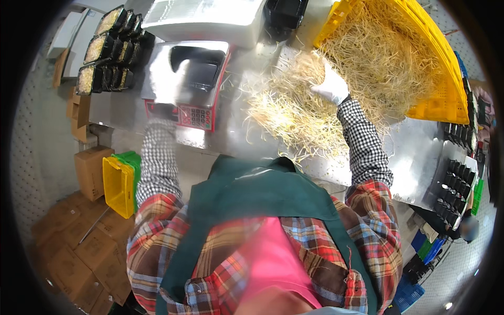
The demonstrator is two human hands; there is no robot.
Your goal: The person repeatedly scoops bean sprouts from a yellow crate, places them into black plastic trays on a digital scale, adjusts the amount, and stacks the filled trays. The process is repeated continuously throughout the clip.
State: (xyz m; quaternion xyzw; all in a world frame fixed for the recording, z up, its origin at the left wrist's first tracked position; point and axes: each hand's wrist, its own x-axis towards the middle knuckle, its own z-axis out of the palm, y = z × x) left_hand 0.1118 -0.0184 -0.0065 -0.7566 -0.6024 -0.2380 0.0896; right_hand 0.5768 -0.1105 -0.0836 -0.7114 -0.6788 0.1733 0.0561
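Note:
A pile of bean sprouts (287,114) lies on the metal table, spilling from a tipped yellow plastic crate (453,90) full of sprouts. My right hand (332,84), in a white glove, has its fingers and thumb around a clump of sprouts at the crate's mouth. To the left, a red-framed digital scale (197,116) carries a black plastic tray (199,69). My left hand (167,78), gloved, blurred and very bright, is over the scale's left part beside the tray; its fingers cannot be made out, nor whether they touch the tray.
Black trays filled with sprouts (94,49) stand in rows at the left. A shiny white block (204,19) is behind the scale, with black trays (285,13) beside it. More black trays (454,193) stand far right, near another person. Cardboard boxes (92,171) and a yellow basket (118,189) are at lower left.

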